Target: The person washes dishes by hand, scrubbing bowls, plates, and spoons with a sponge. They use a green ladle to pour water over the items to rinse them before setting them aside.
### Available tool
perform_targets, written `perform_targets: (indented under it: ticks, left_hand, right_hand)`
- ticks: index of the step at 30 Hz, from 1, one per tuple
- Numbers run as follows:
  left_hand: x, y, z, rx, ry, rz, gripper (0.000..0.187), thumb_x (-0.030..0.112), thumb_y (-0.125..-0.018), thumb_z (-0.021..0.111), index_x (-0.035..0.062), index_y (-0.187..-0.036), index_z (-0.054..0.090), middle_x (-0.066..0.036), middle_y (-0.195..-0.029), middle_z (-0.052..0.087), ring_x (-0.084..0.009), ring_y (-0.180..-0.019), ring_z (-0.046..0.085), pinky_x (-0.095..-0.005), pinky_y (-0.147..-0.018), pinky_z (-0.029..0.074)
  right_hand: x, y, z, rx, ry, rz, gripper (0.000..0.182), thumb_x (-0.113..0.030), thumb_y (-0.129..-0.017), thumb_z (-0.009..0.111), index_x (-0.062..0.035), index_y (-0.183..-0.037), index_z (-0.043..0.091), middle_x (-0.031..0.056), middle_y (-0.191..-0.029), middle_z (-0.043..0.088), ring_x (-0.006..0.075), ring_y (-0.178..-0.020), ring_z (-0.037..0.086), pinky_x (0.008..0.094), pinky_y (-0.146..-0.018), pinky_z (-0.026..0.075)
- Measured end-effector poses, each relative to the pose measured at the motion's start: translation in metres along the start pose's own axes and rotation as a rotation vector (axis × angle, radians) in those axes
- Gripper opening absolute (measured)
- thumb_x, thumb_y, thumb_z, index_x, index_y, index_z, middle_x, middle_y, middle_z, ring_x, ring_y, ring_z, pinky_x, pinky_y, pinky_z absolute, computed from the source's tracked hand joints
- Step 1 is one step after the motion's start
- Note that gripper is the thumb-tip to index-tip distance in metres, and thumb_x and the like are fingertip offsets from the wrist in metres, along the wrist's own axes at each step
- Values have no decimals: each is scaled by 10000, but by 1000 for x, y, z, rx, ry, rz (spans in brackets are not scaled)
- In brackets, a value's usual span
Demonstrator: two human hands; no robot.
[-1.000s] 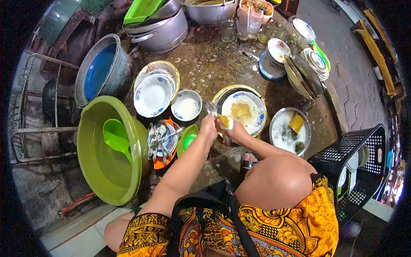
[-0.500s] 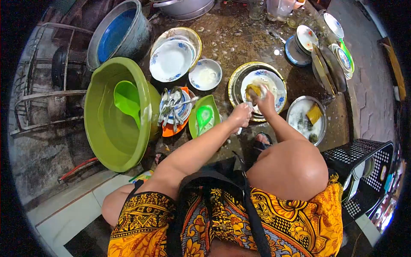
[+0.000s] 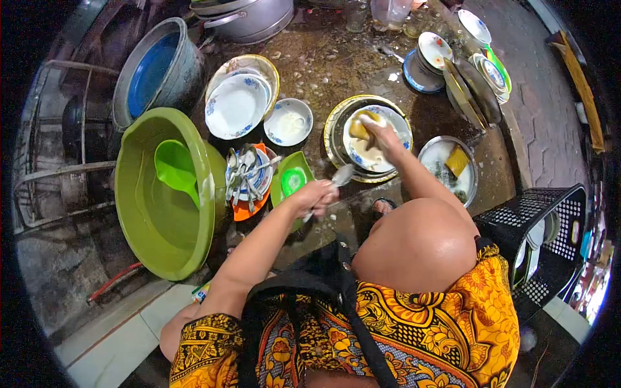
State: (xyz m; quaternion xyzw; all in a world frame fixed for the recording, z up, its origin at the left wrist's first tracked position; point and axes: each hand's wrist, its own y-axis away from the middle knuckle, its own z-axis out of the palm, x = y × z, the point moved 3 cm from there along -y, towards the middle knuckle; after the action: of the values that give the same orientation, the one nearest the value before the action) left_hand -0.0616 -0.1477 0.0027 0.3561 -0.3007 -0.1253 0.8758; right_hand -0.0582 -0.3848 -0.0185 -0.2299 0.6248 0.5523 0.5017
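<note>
My left hand (image 3: 315, 197) is closed around a metal spoon (image 3: 343, 174), its bowl pointing up and to the right. In my right hand (image 3: 387, 141) is a soapy yellow sponge (image 3: 360, 129), held over a white bowl with blue flowers (image 3: 402, 124). That bowl rests on a stack of larger yellow-rimmed plates (image 3: 334, 150). Just left of my left hand, a green dish (image 3: 278, 189) holds a bright green scoop or spoon (image 3: 294, 181). Several spoons and forks (image 3: 242, 173) lie on small plates over an orange dish (image 3: 244, 212).
A big olive basin (image 3: 139, 239) with a green dipper (image 3: 173, 169) stands at left, a grey bucket (image 3: 178, 81) behind it. A suds-filled metal basin (image 3: 435, 157) is right of my right hand. Rinsed-looking bowls (image 3: 236, 107), stacked dishes (image 3: 435, 50) and a black crate (image 3: 511, 210) surround the work area.
My left hand has moved left, away from the bowl, with the spoon now showing clearly. My right hand stays over the bowl with the sponge. The whole view has shifted slightly.
</note>
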Motion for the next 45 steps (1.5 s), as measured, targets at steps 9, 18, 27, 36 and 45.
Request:
perform_targets:
  ticks: [9, 18, 27, 36, 45]
  left_hand:
    - [-41, 51, -112, 934, -1247, -98, 240, 169, -792, 477, -38, -791, 599, -232, -808, 575, -396, -753, 552, -448, -689, 434]
    - [0, -73, -35, 649, -912, 498, 398, 263, -792, 479, 9, -1098, 499, -222, -982, 552, -286, -893, 548, -344, -793, 419]
    - [32, -185, -50, 899, -832, 320, 301, 65, -725, 509, -46, -1004, 507, -163, -924, 579, -266, -791, 567, -357, -684, 451]
    - [43, -182, -33, 603, 213, 629, 524, -49, -640, 479, 24, -1133, 317, -133, -1059, 453, -239, -883, 497, -341, -764, 435]
    - [93, -121, -19, 839, -591, 664, 384, 123, -821, 396, -38, -1169, 391, -202, -1076, 510, -300, -944, 514, -355, -820, 396]
  right_hand:
    - [48, -19, -95, 431, 1245, -50, 366, -283, -749, 554, 33, -933, 553, 238, -906, 551, 358, -841, 550, 411, -738, 448]
    - [67, -10, -85, 458, 1126, -89, 248, -145, -831, 360, -28, -938, 550, 177, -849, 595, 307, -773, 593, 417, -638, 478]
    - [43, 18, -79, 378, 1119, -20, 353, -221, -803, 415, 10, -1062, 480, 189, -904, 581, 305, -835, 582, 412, -725, 469]
    - [70, -7, -77, 279, 1163, 94, 276, -189, -748, 466, -43, -967, 547, 166, -874, 597, 301, -798, 595, 421, -675, 479]
    - [35, 37, 33, 72, 299, -385, 464, -323, -774, 525, -83, -1160, 429, 209, -1137, 478, 331, -1027, 472, 383, -900, 351]
